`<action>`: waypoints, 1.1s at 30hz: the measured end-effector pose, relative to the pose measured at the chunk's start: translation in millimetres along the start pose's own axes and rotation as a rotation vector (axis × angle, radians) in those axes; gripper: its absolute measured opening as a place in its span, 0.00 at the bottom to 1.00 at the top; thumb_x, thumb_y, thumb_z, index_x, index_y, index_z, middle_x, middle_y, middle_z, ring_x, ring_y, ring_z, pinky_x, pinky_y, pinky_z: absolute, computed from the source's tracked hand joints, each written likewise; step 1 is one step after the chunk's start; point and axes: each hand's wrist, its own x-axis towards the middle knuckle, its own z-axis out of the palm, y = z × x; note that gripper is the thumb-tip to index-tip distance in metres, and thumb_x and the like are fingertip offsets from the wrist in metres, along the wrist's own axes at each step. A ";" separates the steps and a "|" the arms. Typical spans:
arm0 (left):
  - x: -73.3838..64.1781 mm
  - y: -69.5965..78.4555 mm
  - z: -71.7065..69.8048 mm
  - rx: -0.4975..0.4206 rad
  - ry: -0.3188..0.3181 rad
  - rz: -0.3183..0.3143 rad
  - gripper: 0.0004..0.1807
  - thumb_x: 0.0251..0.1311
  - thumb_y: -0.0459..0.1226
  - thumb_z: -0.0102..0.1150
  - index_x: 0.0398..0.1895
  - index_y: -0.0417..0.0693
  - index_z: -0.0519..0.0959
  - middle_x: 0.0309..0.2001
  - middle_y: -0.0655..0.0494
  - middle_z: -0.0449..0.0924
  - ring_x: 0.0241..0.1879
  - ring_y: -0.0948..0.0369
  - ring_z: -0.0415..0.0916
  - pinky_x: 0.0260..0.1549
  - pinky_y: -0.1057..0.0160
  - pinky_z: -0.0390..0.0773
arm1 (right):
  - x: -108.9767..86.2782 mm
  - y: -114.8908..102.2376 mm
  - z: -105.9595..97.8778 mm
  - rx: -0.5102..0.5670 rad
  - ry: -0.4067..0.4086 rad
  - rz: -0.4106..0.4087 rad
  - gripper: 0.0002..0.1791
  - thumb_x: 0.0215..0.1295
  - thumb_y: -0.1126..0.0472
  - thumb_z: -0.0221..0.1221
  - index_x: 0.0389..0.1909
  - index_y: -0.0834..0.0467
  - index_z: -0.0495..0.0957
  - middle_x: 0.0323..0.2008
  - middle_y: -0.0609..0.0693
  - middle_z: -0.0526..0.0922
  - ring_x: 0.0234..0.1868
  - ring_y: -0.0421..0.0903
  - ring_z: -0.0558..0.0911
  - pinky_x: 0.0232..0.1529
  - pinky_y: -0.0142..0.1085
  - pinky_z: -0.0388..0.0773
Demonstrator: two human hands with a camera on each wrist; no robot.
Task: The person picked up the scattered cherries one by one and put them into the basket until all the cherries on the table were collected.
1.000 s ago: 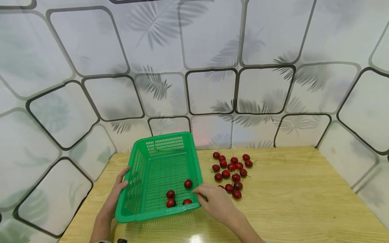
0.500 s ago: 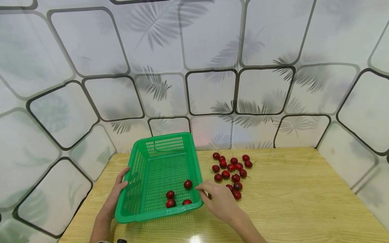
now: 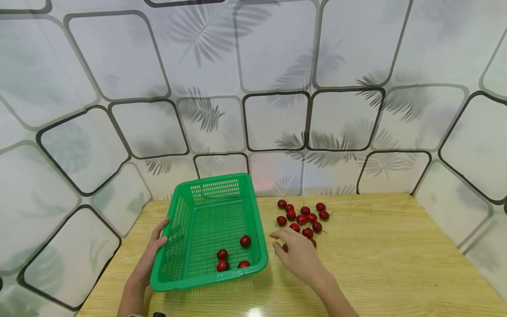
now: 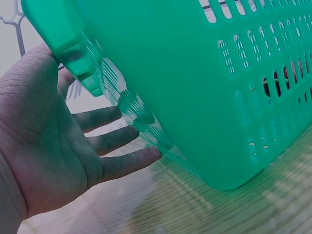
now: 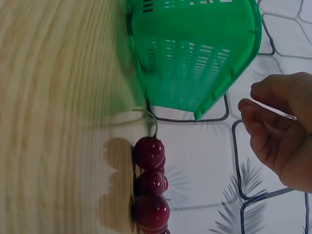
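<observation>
A green plastic basket [image 3: 214,220] with slotted walls stands at left, several red cherries inside, one of them a cherry [image 3: 245,241] near its right wall. My left hand [image 3: 149,251] holds the basket's left rim; in the left wrist view three of its fingers reach, fairly straight, to the outer wall. My right hand [image 3: 300,256] hovers just right of the basket, over the near end of a loose group of cherries [image 3: 301,219], and partly hides some of them. In the right wrist view that hand [image 5: 287,131] has loosely bent fingers with nothing between them.
The wooden table [image 3: 396,246] runs to a patterned white backdrop [image 3: 277,123] behind and on both sides. Some cherries on the table have thin stems. A small dark object [image 3: 159,314] shows at the bottom edge beside the left forearm.
My right hand has moved away from the basket's right rim, rightward over the nearest loose cherries. My left hand and the basket have stayed in place.
</observation>
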 end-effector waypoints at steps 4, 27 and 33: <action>0.7 -0.1 -0.1 -0.002 -0.008 0.008 0.29 0.79 0.47 0.29 0.80 0.62 0.40 0.76 0.44 0.29 0.56 0.68 0.63 0.47 0.64 0.74 | 1.3 8.0 -6.6 -0.004 0.007 0.066 0.09 0.62 0.67 0.66 0.43 0.56 0.85 0.42 0.48 0.84 0.29 0.37 0.78 0.30 0.27 0.75; 0.9 -2.8 -1.3 -0.011 -0.001 -0.008 0.29 0.79 0.48 0.30 0.79 0.63 0.41 0.76 0.47 0.31 0.55 0.66 0.66 0.46 0.61 0.76 | -11.0 79.6 -50.7 -0.046 -0.127 0.335 0.18 0.63 0.68 0.61 0.53 0.70 0.78 0.51 0.66 0.80 0.54 0.66 0.77 0.54 0.58 0.74; -0.1 -2.4 -0.9 -0.007 -0.002 0.004 0.29 0.79 0.47 0.29 0.79 0.62 0.40 0.76 0.47 0.31 0.55 0.66 0.66 0.46 0.61 0.76 | -12.5 87.7 -51.4 -0.032 -0.190 0.378 0.17 0.63 0.69 0.60 0.53 0.70 0.78 0.52 0.68 0.78 0.55 0.68 0.76 0.53 0.58 0.74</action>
